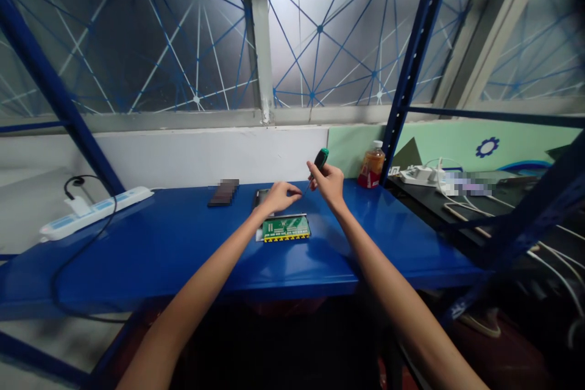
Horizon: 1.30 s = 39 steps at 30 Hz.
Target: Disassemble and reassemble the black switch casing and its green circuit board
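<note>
A screwdriver with a green and black handle (322, 158) is held tilted in my right hand (329, 183), its thin shaft slanting down toward my left fingertips. My left hand (280, 197) is closed in a pinch close to the shaft's tip; whatever it holds there is too small to make out. Below both hands lies a green circuit board (286, 225) with a yellow-and-black strip along its front edge. Just behind my left hand, a dark flat case (261, 196) is partly covered by the fingers.
The blue table (183, 250) carries a dark blurred slab (223, 192) at the back and a white power strip (98, 212) with a black cable at left. A bottle (372, 166) stands at the back right by a blue post. Cables lie on the black table (439, 207) at right.
</note>
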Each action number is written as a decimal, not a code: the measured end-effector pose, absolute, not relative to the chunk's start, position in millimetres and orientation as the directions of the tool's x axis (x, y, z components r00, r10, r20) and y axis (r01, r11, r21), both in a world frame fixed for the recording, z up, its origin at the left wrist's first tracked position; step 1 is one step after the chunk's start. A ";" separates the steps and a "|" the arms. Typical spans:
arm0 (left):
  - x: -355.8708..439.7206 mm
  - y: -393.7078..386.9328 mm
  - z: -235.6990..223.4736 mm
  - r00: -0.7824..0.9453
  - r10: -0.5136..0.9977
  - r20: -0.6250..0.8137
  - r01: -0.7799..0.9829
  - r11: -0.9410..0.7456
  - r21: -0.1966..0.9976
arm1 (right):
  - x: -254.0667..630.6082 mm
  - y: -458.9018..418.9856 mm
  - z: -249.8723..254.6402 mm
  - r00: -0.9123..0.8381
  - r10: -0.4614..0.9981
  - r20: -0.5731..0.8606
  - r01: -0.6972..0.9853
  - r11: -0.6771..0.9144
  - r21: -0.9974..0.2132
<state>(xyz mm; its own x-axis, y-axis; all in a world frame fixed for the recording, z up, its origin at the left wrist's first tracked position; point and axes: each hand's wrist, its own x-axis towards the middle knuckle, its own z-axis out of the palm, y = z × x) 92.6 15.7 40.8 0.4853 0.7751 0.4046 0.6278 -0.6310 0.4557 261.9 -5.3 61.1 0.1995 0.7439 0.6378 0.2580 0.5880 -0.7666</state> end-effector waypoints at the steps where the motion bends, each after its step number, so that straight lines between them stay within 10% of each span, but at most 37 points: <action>1: 88.3 18.3 45.2 0.502 0.766 0.402 0.614 -0.643 0.457 | 258.9 -0.7 62.1 0.174 0.758 0.628 0.242 0.585 -0.774; 19: -13.2 10.6 30.2 0.390 0.586 0.710 0.663 -0.714 0.225 | 199.2 12.0 55.7 -0.221 0.848 0.482 0.270 0.527 -0.806; 29: -10.8 -16.1 0.2 0.390 0.476 0.788 0.739 -0.673 0.041 | 197.6 1.3 42.8 -0.175 0.839 0.515 0.172 0.541 -0.823; 39: -0.7 -24.1 -5.1 0.253 0.511 0.822 0.709 -0.675 0.202 | 239.9 -10.2 22.1 0.158 0.967 0.201 -0.276 0.239 -0.931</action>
<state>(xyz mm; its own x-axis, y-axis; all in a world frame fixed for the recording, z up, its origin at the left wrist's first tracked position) -0.7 -24.1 -5.1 0.2530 0.5108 0.8216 0.7094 -0.6754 0.2015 239.9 -10.2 22.1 0.1579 0.9668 0.2010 -0.2755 0.2387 -0.9312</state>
